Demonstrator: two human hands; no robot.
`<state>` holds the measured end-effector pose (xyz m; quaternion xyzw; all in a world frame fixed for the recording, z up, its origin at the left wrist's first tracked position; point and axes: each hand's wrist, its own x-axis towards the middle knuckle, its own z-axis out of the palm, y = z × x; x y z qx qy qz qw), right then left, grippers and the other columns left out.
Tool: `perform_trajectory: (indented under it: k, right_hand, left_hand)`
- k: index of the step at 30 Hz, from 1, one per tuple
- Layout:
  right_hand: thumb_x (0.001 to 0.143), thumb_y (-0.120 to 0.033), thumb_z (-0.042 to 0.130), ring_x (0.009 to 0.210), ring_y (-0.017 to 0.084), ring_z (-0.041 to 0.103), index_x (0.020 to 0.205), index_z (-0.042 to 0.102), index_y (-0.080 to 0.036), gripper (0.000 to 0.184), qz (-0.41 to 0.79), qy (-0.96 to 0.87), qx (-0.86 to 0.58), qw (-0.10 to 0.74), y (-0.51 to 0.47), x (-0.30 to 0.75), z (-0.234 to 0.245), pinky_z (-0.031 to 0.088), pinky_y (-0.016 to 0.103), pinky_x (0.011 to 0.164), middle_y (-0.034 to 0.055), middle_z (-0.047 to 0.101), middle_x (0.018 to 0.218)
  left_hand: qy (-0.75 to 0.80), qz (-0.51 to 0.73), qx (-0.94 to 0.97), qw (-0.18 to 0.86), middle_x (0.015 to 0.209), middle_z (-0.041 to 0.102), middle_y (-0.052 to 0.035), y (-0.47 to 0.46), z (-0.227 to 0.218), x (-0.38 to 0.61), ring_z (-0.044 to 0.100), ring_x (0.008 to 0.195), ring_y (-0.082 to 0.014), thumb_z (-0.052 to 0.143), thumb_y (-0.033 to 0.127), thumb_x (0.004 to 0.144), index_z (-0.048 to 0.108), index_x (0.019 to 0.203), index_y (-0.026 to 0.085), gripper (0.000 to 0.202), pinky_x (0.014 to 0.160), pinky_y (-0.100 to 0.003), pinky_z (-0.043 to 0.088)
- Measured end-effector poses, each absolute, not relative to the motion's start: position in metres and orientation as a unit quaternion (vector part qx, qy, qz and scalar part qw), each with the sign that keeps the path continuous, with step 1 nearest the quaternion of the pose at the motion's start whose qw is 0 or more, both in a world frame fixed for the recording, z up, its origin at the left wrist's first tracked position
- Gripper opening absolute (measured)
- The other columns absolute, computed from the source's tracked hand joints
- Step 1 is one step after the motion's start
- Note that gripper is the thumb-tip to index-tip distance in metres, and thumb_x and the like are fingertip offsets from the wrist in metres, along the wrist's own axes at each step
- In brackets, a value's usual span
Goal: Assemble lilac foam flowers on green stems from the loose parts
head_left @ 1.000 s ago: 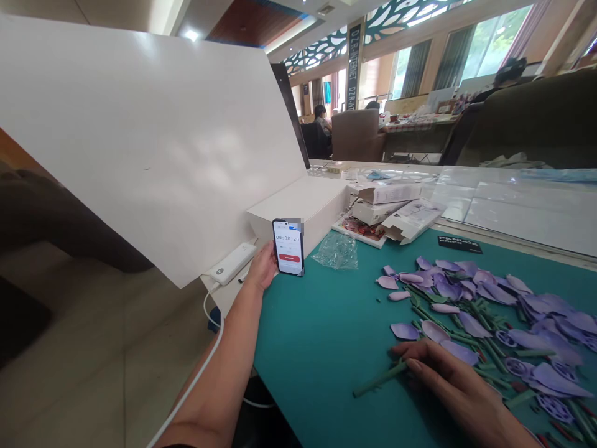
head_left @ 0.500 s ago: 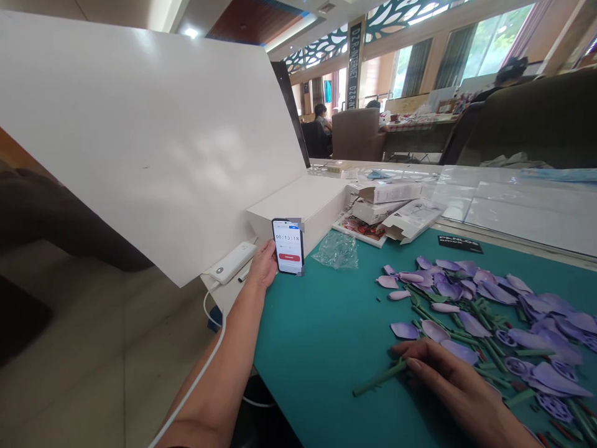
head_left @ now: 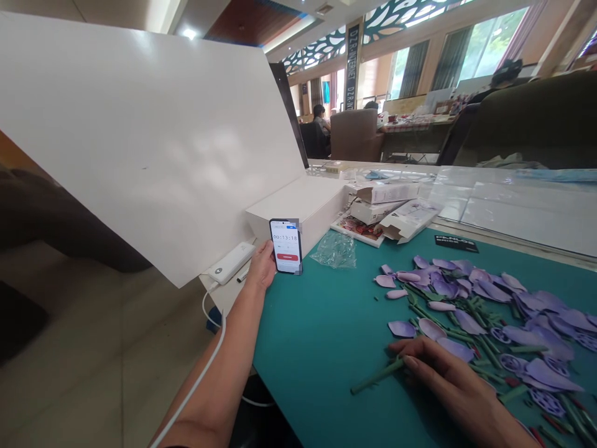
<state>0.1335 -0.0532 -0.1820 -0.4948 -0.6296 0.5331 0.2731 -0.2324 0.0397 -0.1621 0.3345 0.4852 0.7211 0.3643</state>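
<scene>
A black phone (head_left: 285,246) is being held up in the left hand (head_left: 263,266), just left of the middle of the frame. The phone is being gripped firmly, with the fingers closed behind it and its screen turned toward the camera. A timer is being shown on the screen, with 00:13:18 above a red button.

The right hand (head_left: 448,386) is being kept low at the lower right, with its fingers lying close together over the end of a green foam stem (head_left: 377,377). The stem is being touched, but whether it is being pinched tight cannot be told, because its end is hidden under the fingers. The stem is being rested on a teal cutting mat (head_left: 298,373), pointing toward the lower left. Just beside the fingers, purple foam petals (head_left: 454,350) are being left in a loose pile across the right side of the mat, mixed with round purple pieces with holes (head_left: 545,401).

Near the phone, a clear plastic bag (head_left: 333,250) is being left on the mat. A white power bank (head_left: 232,262) is being kept just left of the phone, with a white cable (head_left: 196,386) running down from it.
</scene>
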Motion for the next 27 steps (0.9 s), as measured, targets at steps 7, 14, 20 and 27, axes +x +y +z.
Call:
perform_trajectory:
  k: [7,14,20,27]
  right_hand:
    - [0.073,-0.066,0.059,0.085,0.025,0.063,0.074,0.064,-0.022,0.044,0.559,-0.617,-0.481,0.276,-0.054,0.129,-0.170,0.054,0.031,0.066,0.0094,0.068,0.100]
    - [0.076,-0.060,0.060,0.072,0.018,0.059,0.080,0.065,-0.020,0.041,0.517,-0.623,-0.463,0.361,-0.053,0.135,-0.158,0.050,0.030,0.064,0.0072,0.067,0.092]
    - [0.077,-0.050,0.064,0.065,0.015,0.055,0.081,0.063,-0.020,0.030,0.489,-0.608,-0.455,0.429,-0.046,0.153,-0.132,0.048,0.028,0.060,0.0013,0.060,0.071]
    - [0.083,-0.034,0.059,0.070,0.016,0.053,0.081,0.063,-0.021,0.013,0.349,-0.673,-0.444,0.478,-0.040,0.170,-0.122,0.043,0.027,0.061,0.0020,0.060,0.076]
  left_hand:
    - [0.545,0.740,0.318,0.231,0.075,0.063,-0.0013,0.029,-0.146,-0.234,0.061,0.075,-0.0158,0.055,0.058,0.079,0.054,0.077,0.021,0.038,0.063,-0.025,0.047]
    - [0.525,0.662,0.475,0.248,0.062,0.055,0.0024,0.004,-0.110,-0.148,0.053,0.066,-0.0132,0.057,0.045,0.083,0.057,0.065,0.021,0.029,0.064,-0.022,0.042]
    - [0.408,0.352,0.652,0.533,0.072,0.067,-0.0027,-0.011,-0.112,-0.043,0.059,0.070,-0.0183,0.068,0.044,0.075,0.069,0.070,0.020,0.024,0.062,-0.025,0.044]
    - [0.347,0.226,0.620,0.666,0.062,0.062,-0.0009,-0.008,-0.102,-0.013,0.057,0.050,-0.0129,0.060,0.057,0.078,0.058,0.071,0.019,0.039,0.047,-0.023,0.043]
